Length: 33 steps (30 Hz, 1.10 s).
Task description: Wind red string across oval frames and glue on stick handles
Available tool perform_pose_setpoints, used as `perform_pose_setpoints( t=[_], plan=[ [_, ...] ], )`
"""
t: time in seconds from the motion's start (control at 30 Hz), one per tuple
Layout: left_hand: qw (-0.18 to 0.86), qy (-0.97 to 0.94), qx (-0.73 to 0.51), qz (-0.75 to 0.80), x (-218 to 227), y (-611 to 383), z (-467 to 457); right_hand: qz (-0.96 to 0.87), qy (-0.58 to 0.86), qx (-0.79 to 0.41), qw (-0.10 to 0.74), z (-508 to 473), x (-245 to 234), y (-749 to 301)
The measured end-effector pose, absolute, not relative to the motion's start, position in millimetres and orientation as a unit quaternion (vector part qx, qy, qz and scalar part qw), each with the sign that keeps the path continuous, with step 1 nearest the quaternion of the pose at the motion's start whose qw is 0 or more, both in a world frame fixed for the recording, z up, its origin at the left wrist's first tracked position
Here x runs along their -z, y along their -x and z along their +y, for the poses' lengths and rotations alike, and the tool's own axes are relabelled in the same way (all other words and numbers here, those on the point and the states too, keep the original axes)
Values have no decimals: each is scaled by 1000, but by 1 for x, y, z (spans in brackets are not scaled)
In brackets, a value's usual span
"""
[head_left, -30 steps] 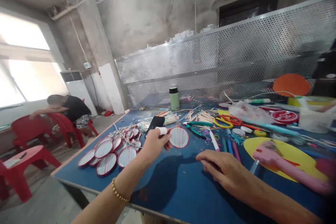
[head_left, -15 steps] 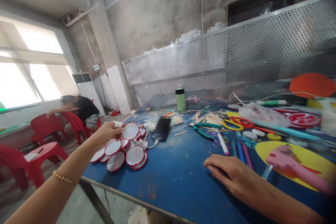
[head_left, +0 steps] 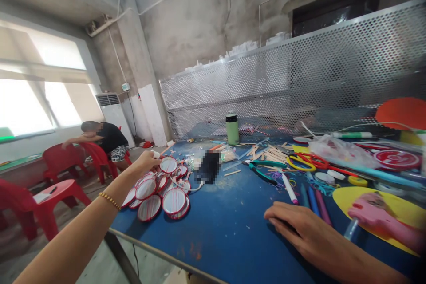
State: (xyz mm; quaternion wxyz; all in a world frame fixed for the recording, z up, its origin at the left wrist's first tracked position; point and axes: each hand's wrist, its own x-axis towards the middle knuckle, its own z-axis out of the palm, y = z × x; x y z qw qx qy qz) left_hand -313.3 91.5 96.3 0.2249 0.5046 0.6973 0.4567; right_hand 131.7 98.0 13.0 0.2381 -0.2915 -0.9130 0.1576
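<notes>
My left hand (head_left: 148, 164) reaches to the far left of the blue table, over a heap of round white discs with red rims (head_left: 175, 200). Its fingers are closed at the edge of one red-rimmed disc (head_left: 168, 165), which lies higher than the others. Something white (head_left: 155, 155) covers one fingertip. On the bare tabletop rests my right hand (head_left: 294, 224), fingers loosely extended and holding nothing. Nearby lie a white marker with a pink end (head_left: 289, 190), several coloured pens (head_left: 313, 202) and a pink glue gun (head_left: 376, 211) on a yellow oval sheet (head_left: 342, 195).
Green-handled pliers (head_left: 262, 172), yellow-handled scissors (head_left: 301, 163), wooden sticks (head_left: 276, 153) and a plastic bag (head_left: 339, 148) lie across the table. A green bottle (head_left: 232, 129) stands before a perforated metal panel (head_left: 266, 88). Left, a person (head_left: 108, 137) leans on red chairs (head_left: 61, 159).
The view has shifted slightly, moving the scene right and down. My left hand and the disc at its fingers have moved slightly farther away. My right hand stays resting on the table.
</notes>
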Motion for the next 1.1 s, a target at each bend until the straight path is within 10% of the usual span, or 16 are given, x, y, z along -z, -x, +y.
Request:
perform_pose_setpoints(
  t=[1.1],
  plan=[
    [235,-505,-342,757,-80,333,19,-924,278,-107,239,103,-8,-130]
  ],
)
